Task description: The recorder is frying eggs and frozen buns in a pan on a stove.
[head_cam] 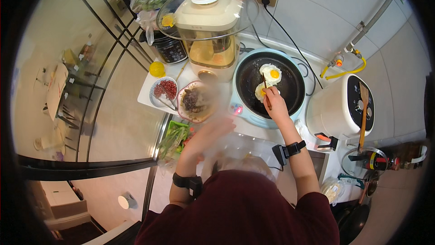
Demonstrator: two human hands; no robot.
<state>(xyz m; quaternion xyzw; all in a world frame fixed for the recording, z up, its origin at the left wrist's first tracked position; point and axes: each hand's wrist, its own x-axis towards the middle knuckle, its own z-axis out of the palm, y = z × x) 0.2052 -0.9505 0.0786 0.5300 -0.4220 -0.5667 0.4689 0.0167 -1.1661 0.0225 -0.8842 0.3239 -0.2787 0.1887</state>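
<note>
My right hand [276, 104] grips dark chopsticks [265, 90] over the black electric pan [292, 75], which has a light-blue rim. The chopstick tips are at the fried eggs. One fried egg [271, 73] lies towards the back with its yolk whole. A second egg [260, 93] sits in front of it, partly hidden by my right hand and the chopsticks. Blurred by motion, my left hand [215, 130] hovers at the counter's front edge, left of the pan, fingers extended and nothing visible in them. Near it stands a scalloped bowl [181, 112] with dark food.
A bowl of red beans [165, 88] and a yellow ball-like thing [157, 69] sit at the left. Behind stands a cream appliance [207, 17] under a glass lid [166, 34]. A white air fryer [326, 109] carries a wooden spatula [364, 109]. Green vegetables [173, 138] lie below the counter edge.
</note>
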